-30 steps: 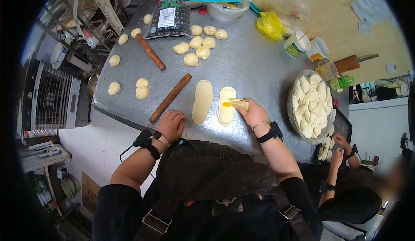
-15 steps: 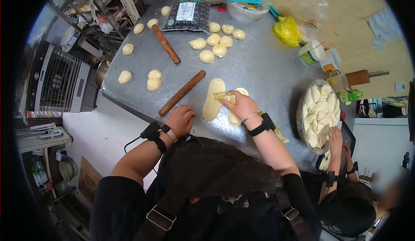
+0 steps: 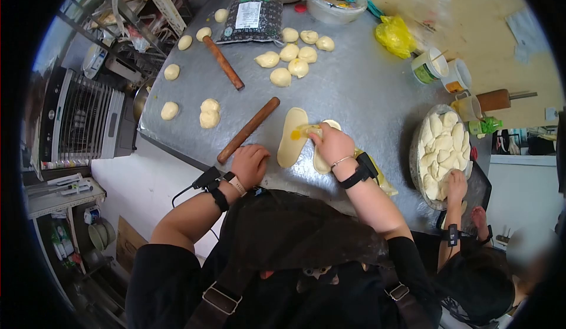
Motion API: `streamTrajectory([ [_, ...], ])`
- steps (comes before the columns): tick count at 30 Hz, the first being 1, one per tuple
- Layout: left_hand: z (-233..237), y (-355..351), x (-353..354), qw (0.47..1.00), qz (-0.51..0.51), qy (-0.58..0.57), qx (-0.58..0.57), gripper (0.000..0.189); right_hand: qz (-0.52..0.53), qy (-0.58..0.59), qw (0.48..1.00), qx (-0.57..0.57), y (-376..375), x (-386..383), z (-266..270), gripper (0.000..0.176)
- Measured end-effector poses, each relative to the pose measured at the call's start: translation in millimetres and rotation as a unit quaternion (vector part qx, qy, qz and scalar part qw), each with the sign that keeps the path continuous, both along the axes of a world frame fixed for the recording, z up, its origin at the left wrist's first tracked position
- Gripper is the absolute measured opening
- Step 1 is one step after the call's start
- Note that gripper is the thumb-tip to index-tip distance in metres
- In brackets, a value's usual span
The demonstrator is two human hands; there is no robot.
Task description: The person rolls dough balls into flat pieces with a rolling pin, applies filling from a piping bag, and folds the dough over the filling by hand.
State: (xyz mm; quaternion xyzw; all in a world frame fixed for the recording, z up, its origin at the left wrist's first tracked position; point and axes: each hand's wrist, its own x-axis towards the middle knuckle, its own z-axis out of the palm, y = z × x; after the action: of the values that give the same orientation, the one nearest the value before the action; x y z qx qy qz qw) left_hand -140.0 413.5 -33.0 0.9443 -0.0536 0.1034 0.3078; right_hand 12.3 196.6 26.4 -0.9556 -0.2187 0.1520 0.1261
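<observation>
My right hand (image 3: pixel 336 143) is closed around a clear piping bag (image 3: pixel 312 131) with yellow filling. Its tip points left, over a long flat oval of dough (image 3: pixel 292 149), and a dab of yellow filling (image 3: pixel 296 135) shows there. The rest of the bag trails out beyond my right wrist. A second dough oval (image 3: pixel 321 163) lies partly hidden under that hand. My left hand (image 3: pixel 250 163) rests at the table's near edge with its fingers curled and nothing visible in them. Just above it lies a wooden rolling pin (image 3: pixel 249 130).
Dough balls (image 3: pixel 289 61) and another rolling pin (image 3: pixel 224 63) lie farther back, near a dark printed bag (image 3: pixel 250 16). At right, a co-worker's hand (image 3: pixel 455 184) touches dough pieces in a round metal pan (image 3: pixel 417 175). Tubs (image 3: pixel 429 66) stand along the wall.
Yellow filling has come out of the bag's tip onto the left dough oval. The co-worker's hand has moved slightly up and further over the pan. My left hand stays in place.
</observation>
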Motion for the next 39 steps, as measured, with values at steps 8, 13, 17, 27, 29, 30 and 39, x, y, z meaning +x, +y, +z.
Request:
streamTrajectory([
  [8, 0.6, -15.6, 146.9, 0.995, -0.017, -0.014, 0.101, 0.02, -0.102, -0.076, 0.987, -0.1, -29.9, 45.4, 17.7, 0.049],
  [13, -0.5, -10.4, 191.4, 0.975, -0.134, 0.154, 0.082, 0.015, 0.09, -0.131, 0.984, 0.079, 0.9, 58.4, -19.8, 0.042],
  [17, 36.4, -3.5, 169.0, 0.97, -0.13, 0.196, -0.067, 0.012, 0.14, -0.115, 0.969, 0.165, 19.4, 41.8, -44.9, 0.02],
  [27, -9.2, 1.0, -11.5, 0.958, -0.253, -0.033, 0.132, 0.04, 0.329, -0.178, 0.919, 0.126, -35.7, -89.8, -73.3, 0.032],
  [29, 14.4, 3.2, -3.5, 0.954, -0.258, 0.03, 0.146, 0.046, 0.271, -0.096, 0.955, 0.079, -28.8, -92.7, -37.2, 0.041],
  [30, 40.1, 2.5, 7.2, 0.956, -0.247, 0.044, 0.148, 0.046, 0.233, -0.105, 0.965, 0.065, -23.1, -89.2, -9.5, 0.042],
  [39, 16.8, 7.5, 39.3, 0.921, -0.207, 0.03, 0.328, 0.044, 0.174, -0.127, 0.976, -0.035, -13.7, -76.4, -38.6, 0.051],
])
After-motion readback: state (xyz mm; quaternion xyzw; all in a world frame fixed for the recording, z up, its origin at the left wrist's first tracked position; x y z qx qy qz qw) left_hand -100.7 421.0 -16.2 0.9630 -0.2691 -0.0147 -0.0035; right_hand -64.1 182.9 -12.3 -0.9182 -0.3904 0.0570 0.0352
